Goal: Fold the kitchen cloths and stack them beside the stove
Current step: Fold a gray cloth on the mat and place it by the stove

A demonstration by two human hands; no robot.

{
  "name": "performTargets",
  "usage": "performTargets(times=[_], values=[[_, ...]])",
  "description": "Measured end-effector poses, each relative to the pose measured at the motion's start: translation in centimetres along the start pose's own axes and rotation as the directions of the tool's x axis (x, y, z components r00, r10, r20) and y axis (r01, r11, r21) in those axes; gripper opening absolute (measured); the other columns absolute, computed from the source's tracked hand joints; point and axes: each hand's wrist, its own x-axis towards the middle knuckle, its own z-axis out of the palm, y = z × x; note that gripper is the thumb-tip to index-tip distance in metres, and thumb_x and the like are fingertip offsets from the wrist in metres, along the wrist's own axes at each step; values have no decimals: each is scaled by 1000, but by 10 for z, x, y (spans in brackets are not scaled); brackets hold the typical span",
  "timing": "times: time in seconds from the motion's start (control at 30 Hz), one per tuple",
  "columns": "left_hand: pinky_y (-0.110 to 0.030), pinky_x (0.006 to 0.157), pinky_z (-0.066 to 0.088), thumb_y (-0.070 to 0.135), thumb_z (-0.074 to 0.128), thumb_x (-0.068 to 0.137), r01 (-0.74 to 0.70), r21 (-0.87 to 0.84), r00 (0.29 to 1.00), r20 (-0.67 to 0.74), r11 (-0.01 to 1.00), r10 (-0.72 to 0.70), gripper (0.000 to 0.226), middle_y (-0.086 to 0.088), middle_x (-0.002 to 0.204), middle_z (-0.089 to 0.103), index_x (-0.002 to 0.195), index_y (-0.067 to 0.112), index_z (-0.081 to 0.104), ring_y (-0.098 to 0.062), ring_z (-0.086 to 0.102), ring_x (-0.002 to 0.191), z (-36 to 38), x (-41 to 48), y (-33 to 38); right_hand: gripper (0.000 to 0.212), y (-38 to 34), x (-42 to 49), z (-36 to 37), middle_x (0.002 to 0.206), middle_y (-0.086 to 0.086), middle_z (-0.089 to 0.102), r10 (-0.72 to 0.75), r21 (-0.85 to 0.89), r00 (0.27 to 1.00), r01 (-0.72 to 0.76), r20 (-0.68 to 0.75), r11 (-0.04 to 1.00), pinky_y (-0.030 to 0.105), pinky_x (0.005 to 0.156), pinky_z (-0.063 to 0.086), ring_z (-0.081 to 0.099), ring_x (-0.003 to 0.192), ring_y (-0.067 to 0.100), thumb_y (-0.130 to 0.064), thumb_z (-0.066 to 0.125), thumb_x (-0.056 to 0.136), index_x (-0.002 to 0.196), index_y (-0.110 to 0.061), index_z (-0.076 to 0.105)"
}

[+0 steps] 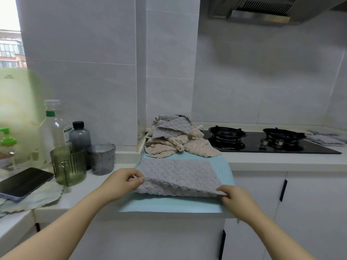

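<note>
A grey textured kitchen cloth [178,175] lies spread on a light blue mat [169,205] at the counter's front. My left hand [124,180] pinches its near left corner and my right hand [231,197] pinches its near right corner, both lifting the near edge slightly. Behind it sits a loose heap of beige and grey cloths [174,137], unfolded. The black two-burner stove [262,141] is to the right of the heap. A few grey cloths [326,138] lie flat on the counter on the stove's far right side.
At the left stand a green ribbed cup [68,166], a grey glass cup [103,158], a dark bottle [79,136] and a clear bottle [53,126]. A phone [24,182] rests on a pale cloth. White cabinets run below; a range hood [262,10] hangs above.
</note>
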Motion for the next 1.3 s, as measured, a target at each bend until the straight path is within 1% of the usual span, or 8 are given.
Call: performTargets(times=[0.13,0.37,0.5,0.63,0.77,0.93,1.1,1.3], values=[[-18,52,38,20,65,87,67,-216,998,37,974,-60,8,-4,63,48,82,15,68,-12,40,55,-13,-4,11,32,5,2,-16,54,-9,50,12,210,1000,-16,19,978,20,52,30,44,58,8,-14,61,84,55,-26,53],[-16,42,27,23,64,87,189,-234,966,217,954,-138,11,2,57,34,81,14,67,-8,28,46,-26,-5,16,45,6,4,-28,48,-7,34,-5,408,956,-120,292,905,15,44,23,30,43,6,-19,68,83,49,-19,38],[-16,47,39,18,63,87,215,-351,974,145,912,-173,10,6,47,44,95,12,66,-7,42,47,-26,10,12,24,7,21,-21,61,5,39,72,513,989,-128,129,849,16,43,25,33,52,12,-19,65,86,69,-9,52],[-26,62,51,10,64,86,226,-402,966,-22,887,-256,11,-11,77,65,98,11,64,-21,59,70,-17,37,4,23,7,48,-10,61,8,43,208,588,977,-136,-56,797,22,45,29,36,52,17,-19,61,89,80,2,60],[-29,64,42,11,65,86,262,-327,936,-142,908,-321,10,-12,70,54,86,0,64,-19,48,66,1,72,-18,28,9,76,4,54,6,42,280,554,950,-159,-141,817,28,55,30,37,52,19,-20,62,88,67,-7,50],[-26,66,37,18,63,86,299,-77,928,-210,951,-309,18,-5,69,56,68,15,58,-20,50,71,18,105,-32,27,8,107,12,61,9,52,289,406,934,-186,-209,895,29,55,30,47,61,24,-20,60,89,66,-8,53],[-25,67,38,21,60,84,331,110,935,-171,937,-310,1,-3,89,65,83,22,60,-20,54,82,31,105,-36,20,12,115,32,69,1,60,264,217,946,-222,-189,950,26,54,35,53,70,21,-21,57,89,70,-14,57],[-27,75,39,31,48,88,280,271,947,-232,921,-220,32,3,126,54,119,27,53,-19,55,107,47,96,-38,27,12,113,43,112,1,65,225,-17,928,-241,-298,970,31,80,40,50,107,29,-29,51,88,111,-25,64]])
